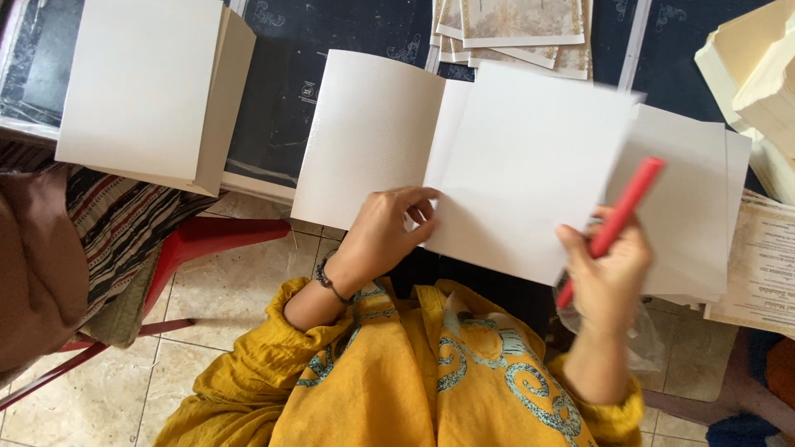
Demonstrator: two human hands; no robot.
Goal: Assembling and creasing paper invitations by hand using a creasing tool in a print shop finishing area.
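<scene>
nearest, the right hand [609,273] grips a slim red plastic stick [617,219] pointing toward 1 o'clock. left hand [385,232] pinches the folded white paper card [464,157], which is spread open on the dark table [281,99]. at 10 o'clock lies a white card stack [149,83].

Cards [530,157]: matt white paper, smooth. Stick [619,217]: red, smooth plastic look. Sleeves [389,381]: mustard cloth, embroidered. Floor [232,281]: glossy tile.
</scene>
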